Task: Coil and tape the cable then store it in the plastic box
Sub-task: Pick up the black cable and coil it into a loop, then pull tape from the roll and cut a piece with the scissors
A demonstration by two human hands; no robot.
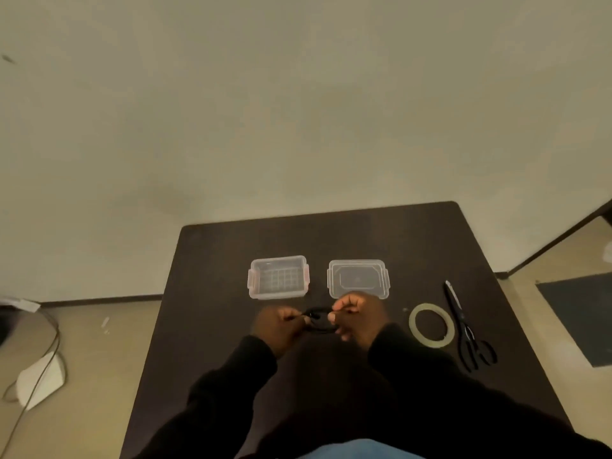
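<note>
A black cable [318, 320] hangs in a small coil between my two hands, just above the dark table [215, 326]. My left hand [280, 327] grips its left side and my right hand [359, 318] pinches its right side. The clear plastic box [279, 277] with pink clips stands open behind my left hand. Its clear lid [358, 279] lies flat to the right of it, behind my right hand. A roll of clear tape [430, 325] lies on the table right of my right hand.
Black scissors [463, 329] lie beside the tape near the table's right edge. Off the table on the left floor are a white object [39, 380] and a thin wire [54, 329]. A dark mat [579, 318] lies on the floor at right.
</note>
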